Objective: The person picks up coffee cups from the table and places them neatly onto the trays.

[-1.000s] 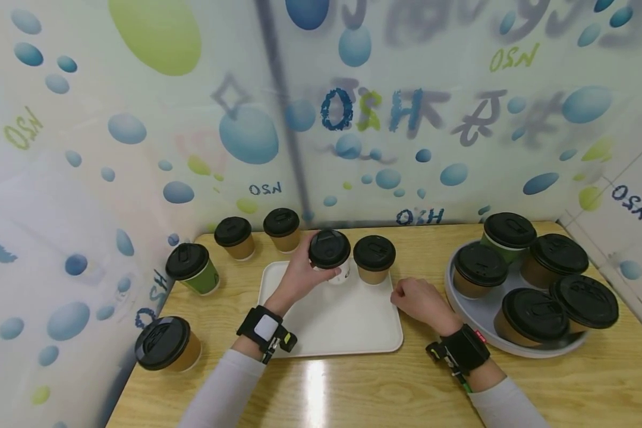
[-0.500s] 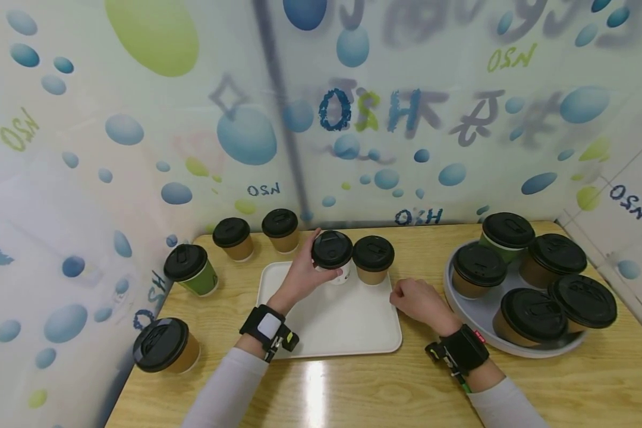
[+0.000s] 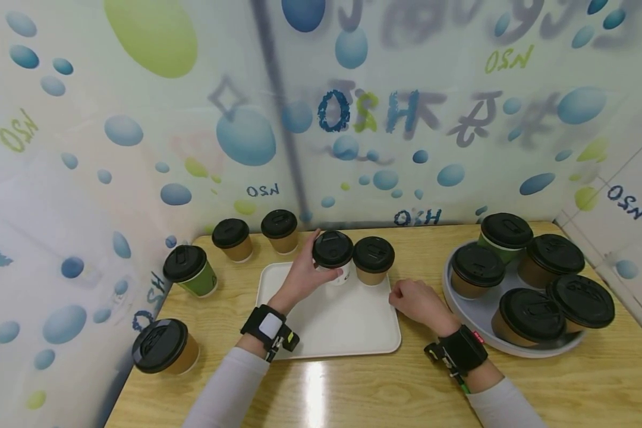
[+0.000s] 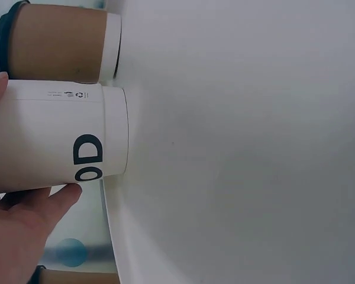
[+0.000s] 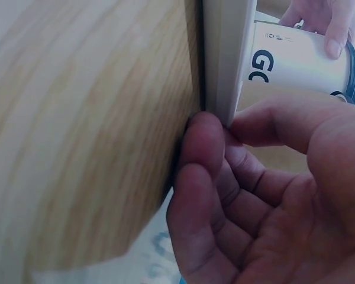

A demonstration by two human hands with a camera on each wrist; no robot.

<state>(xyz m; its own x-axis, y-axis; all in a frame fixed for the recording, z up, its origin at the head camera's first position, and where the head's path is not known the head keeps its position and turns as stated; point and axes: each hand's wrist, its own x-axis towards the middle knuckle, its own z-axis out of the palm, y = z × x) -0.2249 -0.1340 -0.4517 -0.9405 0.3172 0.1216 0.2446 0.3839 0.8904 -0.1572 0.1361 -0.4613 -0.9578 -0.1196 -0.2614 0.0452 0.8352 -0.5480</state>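
Note:
In the head view a white paper cup (image 3: 333,248) with a black lid stands upright at the back of the cream tray (image 3: 337,327). My left hand (image 3: 302,276) grips it round the side, thumb in front. Dark lettering shows on the white paper cup (image 4: 47,136) in the left wrist view, its base right at the tray's surface. Close on its right stands a brown paper cup (image 3: 373,270), also black-lidded. My right hand (image 3: 419,303) is at the tray's right edge; in the right wrist view its thumb and curled fingers pinch the tray's rim (image 5: 228,53).
A round grey tray (image 3: 462,312) on the right holds several lidded cups, brown and green. Left of the cream tray stand a green cup (image 3: 200,279), a large brown cup (image 3: 184,356) and two small brown cups (image 3: 238,249) along the wall (image 3: 219,196).
The white paper cup and my left hand have shifted slightly right, closer to the brown cup. My right hand stays at the tray's edge.

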